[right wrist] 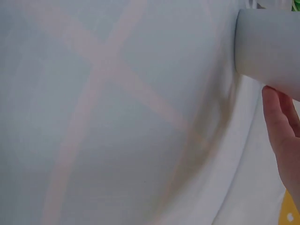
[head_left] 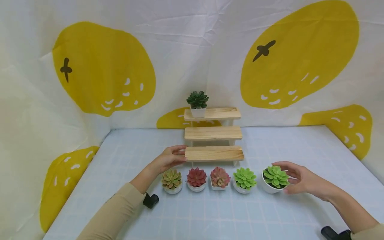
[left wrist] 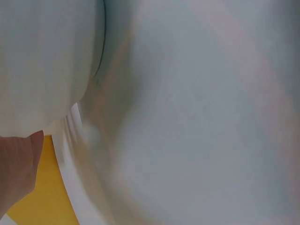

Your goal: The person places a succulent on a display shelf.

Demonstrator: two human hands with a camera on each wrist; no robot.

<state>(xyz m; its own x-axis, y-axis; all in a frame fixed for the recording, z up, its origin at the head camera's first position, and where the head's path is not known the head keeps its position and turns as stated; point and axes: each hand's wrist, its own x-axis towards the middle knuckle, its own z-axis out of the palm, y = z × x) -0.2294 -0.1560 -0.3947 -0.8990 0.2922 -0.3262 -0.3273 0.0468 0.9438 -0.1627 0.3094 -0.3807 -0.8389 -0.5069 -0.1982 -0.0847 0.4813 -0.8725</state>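
Observation:
My right hand (head_left: 303, 178) curls its thumb and fingers round the white pot of a bright green succulent (head_left: 276, 176) at the right end of a row. That pot (right wrist: 269, 49) also fills the upper right of the right wrist view, fingers at its side. At the left end of the lowest step of a three-step wooden stand (head_left: 214, 154), my left hand (head_left: 172, 157) grips the board's edge; some fingertips are hidden by the board. A yellow-green succulent (head_left: 171, 180) in a white pot stands just below that hand.
A red succulent (head_left: 196, 177), a pink one (head_left: 220, 177) and a light green one (head_left: 244, 178) stand in white pots before the stand. On its top step sits a dark green succulent (head_left: 198, 100). A patterned white cloth (head_left: 195, 60) hangs behind the checked tabletop (head_left: 186, 220).

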